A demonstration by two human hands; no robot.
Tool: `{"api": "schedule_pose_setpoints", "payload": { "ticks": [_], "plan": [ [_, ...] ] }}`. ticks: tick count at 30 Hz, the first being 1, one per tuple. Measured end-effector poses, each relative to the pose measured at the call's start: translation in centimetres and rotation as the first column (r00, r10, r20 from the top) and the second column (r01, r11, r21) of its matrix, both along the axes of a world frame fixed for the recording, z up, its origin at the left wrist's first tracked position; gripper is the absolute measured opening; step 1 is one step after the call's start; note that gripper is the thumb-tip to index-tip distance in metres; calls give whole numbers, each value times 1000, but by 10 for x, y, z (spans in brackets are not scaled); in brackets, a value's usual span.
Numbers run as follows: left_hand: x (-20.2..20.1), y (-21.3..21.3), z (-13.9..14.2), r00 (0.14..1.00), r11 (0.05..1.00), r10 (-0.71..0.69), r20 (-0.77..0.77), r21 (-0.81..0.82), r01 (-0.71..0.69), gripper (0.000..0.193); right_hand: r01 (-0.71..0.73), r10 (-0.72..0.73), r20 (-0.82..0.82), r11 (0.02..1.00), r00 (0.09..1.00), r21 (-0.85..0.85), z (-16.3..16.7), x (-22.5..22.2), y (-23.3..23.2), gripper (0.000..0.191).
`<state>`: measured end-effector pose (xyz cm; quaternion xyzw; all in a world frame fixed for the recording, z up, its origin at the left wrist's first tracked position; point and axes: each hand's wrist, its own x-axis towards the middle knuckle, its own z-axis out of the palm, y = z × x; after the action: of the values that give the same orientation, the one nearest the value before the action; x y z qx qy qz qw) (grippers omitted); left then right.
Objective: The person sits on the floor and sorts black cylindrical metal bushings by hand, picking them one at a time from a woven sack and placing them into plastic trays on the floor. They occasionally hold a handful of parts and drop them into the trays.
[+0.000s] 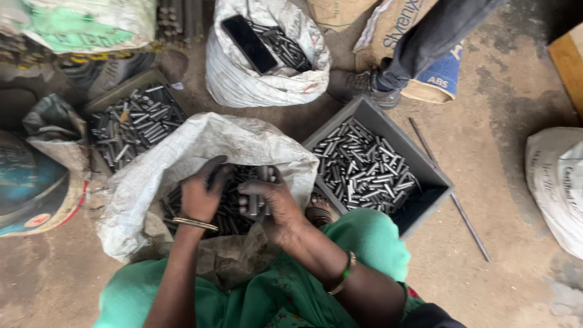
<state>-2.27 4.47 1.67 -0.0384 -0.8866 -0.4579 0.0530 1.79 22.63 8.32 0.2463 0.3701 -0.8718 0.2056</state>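
Note:
Both my hands are inside an open white woven sack point(182, 155) full of short dark metal pins point(229, 209). My left hand point(202, 193) lies palm down on the pins, fingers spread toward the sack's far wall. My right hand point(265, 203) is closed around a bundle of several pins held upright just above the heap. A bangle sits on each wrist. My green clothing fills the bottom of the view.
A grey metal tray point(432, 171) of pins stands right of the sack, a second tray point(135, 124) at upper left. Another sack point(243, 79) behind holds pins and a black phone point(249, 44). Another person's leg and shoe point(370, 85) stand nearby. A thin rod point(467, 222) lies on the floor.

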Motion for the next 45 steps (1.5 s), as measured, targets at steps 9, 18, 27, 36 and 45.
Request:
{"api": "schedule_pose_setpoints", "payload": {
  "ticks": [9,18,27,36,45],
  "plan": [
    [5,6,18,1000,998,0,24,58,-1,31,7,-7,18,1000,1000,-25,-3,-5,3,35],
    [5,-1,14,998,999,-51,-36,9,51,30,-67,67,29,998,997,8,-6,-3,-7,31],
    [6,-3,10,997,998,-65,-36,6,65,31,-97,95,48,994,994,44,-7,-4,-10,32],
    [4,-5,1,993,992,-107,-52,-75,103,32,-101,97,61,993,993,58,-7,-3,-12,38],
    [4,-5,-1,993,988,-109,-33,-109,105,33,-112,111,27,993,994,43,-18,-2,-10,32]
  ]
}}
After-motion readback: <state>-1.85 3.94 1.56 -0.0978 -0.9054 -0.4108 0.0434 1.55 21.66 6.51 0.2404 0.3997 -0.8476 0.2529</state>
